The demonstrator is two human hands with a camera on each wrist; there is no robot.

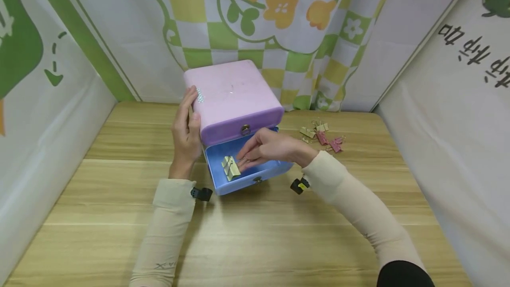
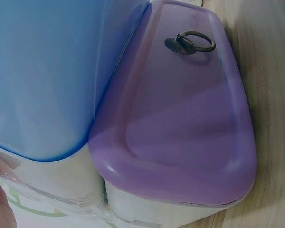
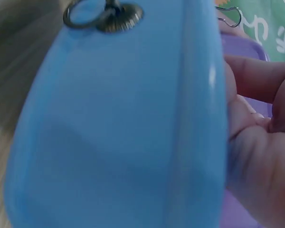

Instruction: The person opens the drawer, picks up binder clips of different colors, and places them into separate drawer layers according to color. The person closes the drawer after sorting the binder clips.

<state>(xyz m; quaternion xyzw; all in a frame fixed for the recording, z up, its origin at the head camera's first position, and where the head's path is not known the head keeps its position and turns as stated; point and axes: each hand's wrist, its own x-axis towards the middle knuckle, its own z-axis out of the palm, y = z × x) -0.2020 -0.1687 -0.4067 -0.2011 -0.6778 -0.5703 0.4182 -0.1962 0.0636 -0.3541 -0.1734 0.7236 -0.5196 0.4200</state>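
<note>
In the head view, my left hand [image 1: 187,134] rests along the left side of the pink drawer box [image 1: 239,87], fingers extended. Its fingers [image 2: 1,206] show at the lower left of the left wrist view. My right hand [image 1: 275,147] reaches into the pulled-out blue drawer [image 1: 275,169], thumb and forefinger parted. Their tips are right beside yellow binder clips [image 1: 231,168] in the drawer's left part. A wire clip handle [image 3: 231,16] shows over the drawer rim in the right wrist view, where some fingers are hidden behind the drawer front.
A purple drawer front [image 2: 180,109] with a ring pull sits below the blue drawer. Yellow and pink binder clips [image 1: 322,137] lie on the wooden table [image 1: 255,242] right of the box. Behind the box hangs a checkered curtain [image 1: 223,34].
</note>
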